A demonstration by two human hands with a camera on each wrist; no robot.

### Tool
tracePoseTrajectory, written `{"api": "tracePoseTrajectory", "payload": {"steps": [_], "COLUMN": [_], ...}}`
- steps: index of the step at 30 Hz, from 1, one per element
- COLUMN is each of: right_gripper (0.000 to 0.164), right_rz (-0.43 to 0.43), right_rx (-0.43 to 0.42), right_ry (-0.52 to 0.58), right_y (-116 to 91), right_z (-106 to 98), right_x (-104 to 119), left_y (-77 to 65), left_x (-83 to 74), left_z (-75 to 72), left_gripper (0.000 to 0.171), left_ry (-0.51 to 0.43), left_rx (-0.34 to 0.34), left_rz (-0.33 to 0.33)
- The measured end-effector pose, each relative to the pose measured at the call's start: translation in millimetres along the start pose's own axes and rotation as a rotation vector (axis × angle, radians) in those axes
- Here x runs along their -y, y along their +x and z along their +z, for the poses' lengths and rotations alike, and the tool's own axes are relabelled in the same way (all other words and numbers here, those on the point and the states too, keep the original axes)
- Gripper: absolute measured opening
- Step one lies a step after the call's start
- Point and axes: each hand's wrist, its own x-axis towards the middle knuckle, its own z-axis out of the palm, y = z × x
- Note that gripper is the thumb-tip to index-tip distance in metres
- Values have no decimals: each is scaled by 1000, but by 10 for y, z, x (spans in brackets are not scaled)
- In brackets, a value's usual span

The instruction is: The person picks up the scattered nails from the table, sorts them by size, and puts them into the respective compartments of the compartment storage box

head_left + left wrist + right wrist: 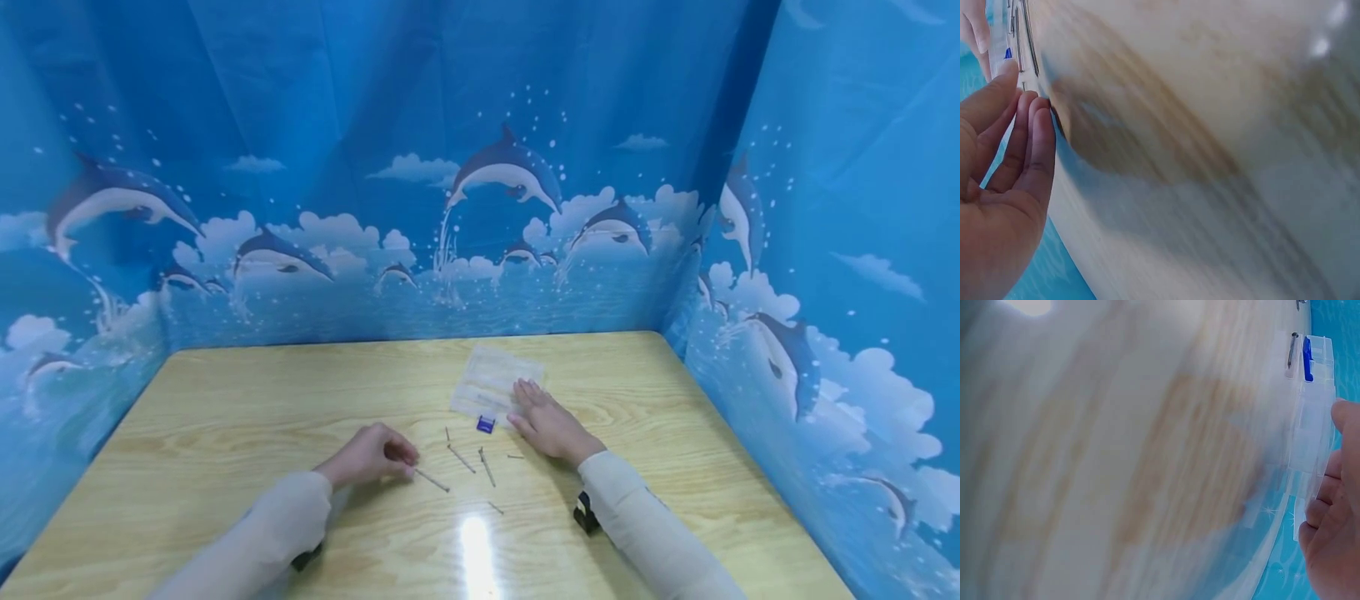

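My left hand [378, 454] is low over the table, thumb and fingers loosely bent, fingertips right at one end of a long thin screw [432, 481]. In the left wrist view a long dark screw [1028, 40] lies just beyond the fingertips, and a gap shows between the thumb [1005, 78] and the outer fingers. My right hand [551, 423] rests with fingers extended on the right side of a clear plastic box [468, 392]. A blue latch [486, 424] sits at the box's near edge. In the right wrist view the fingers touch the box's side wall [1311, 434].
Several more screws lie scattered between the hands, among them a long screw [487, 468], another long screw [461, 458] and short screws [515, 456] [496, 507]. The wooden table [247, 408] meets a blue dolphin-print curtain [337, 167] at the back and right.
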Motion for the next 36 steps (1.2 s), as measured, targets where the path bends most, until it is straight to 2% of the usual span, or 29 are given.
{"api": "tracePoseTrajectory", "payload": {"steps": [7,14,19,30,36], "right_gripper": [65,63,64,64,64], "right_rz": [6,4,18,17,14], "right_rx": [-2,-15,3,-4,-7], "right_ry": [11,14,17,30,21], "right_y": [4,12,17,0,-4], "right_z": [-10,-10,-10,-16,3], "right_x": [15,18,18,11,0], "left_y": [-31,-26,-21,61,67], "left_x": [54,70,57,46,47], "left_z": [89,154,171,150,162], "left_gripper": [18,15,13,9,9], "left_ry": [-20,43,71,125,156], "left_rx": [-17,-73,-91,-46,-27], "left_rz": [6,36,30,18,47]}}
